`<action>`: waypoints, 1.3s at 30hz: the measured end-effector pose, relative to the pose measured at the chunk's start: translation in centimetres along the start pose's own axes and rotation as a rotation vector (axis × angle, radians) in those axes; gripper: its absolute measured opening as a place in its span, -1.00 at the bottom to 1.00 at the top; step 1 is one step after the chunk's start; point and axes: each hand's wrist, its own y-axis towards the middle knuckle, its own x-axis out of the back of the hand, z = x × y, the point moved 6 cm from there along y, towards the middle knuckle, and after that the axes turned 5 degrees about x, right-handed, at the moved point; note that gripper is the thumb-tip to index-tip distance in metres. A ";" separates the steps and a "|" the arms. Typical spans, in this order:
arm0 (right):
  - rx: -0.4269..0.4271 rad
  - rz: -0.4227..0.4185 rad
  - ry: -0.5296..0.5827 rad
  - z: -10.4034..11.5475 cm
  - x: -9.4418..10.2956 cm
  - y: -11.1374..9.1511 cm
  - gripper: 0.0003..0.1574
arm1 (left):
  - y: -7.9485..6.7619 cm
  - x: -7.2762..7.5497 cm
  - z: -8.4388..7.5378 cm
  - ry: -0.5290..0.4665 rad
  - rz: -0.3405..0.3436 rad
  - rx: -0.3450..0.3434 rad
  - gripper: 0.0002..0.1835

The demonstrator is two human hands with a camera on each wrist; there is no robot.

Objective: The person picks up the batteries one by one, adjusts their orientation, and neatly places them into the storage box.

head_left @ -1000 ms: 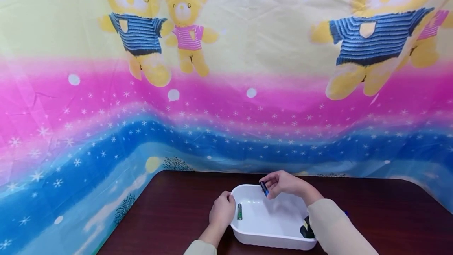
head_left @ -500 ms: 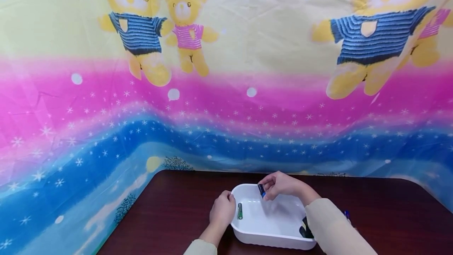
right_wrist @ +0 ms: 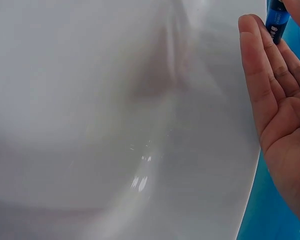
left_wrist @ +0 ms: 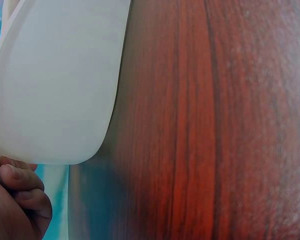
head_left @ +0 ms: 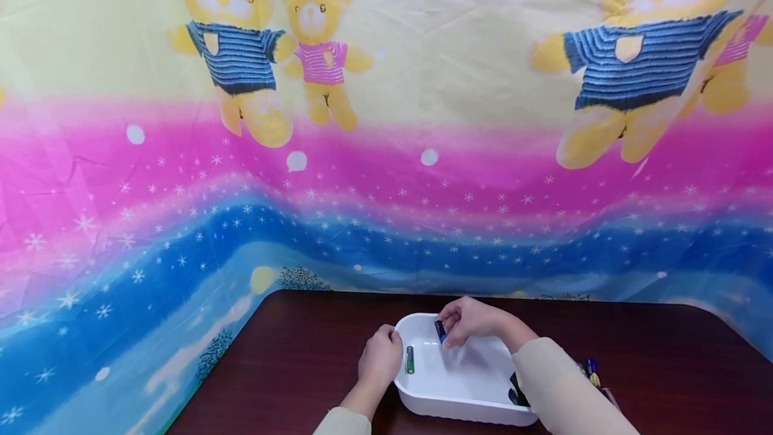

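Note:
A white plastic tub (head_left: 465,410) stands on the dark wooden table. My left hand (head_left: 380,358) grips its left rim, and in the left wrist view the curled fingers (left_wrist: 30,192) are at the tub's edge. My right hand (head_left: 474,322) pinches a black and blue battery (head_left: 440,331) above the tub's far side. The right wrist view shows the battery's blue end (right_wrist: 277,22) between thumb and fingers. A green battery (head_left: 410,360) lies inside the tub along the left wall. Black items (head_left: 516,391) in the tub's right corner are partly hidden by my right sleeve.
Right of the tub, beyond my right sleeve (head_left: 561,381), small slim coloured items (head_left: 593,371) lie on the table (head_left: 676,368), too small to identify. A cloth backdrop (head_left: 386,220) printed with bears hangs directly behind the table's far edge.
My right hand has moved a little left and down with the battery, towards the tub's far left. The slim items right of the sleeve have come further into view. My left hand stays put.

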 end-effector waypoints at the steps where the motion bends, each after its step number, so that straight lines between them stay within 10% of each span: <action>1: -0.004 0.001 -0.006 0.0 0.0 0.0 -0.40 | 0.0 0.0 0.0 0.000 0.000 0.000 -0.73; 39: 0.027 0.107 -0.305 1.0 -5.0 1.7 -0.53 | 0.0 0.0 0.0 0.007 -0.006 -0.011 -0.75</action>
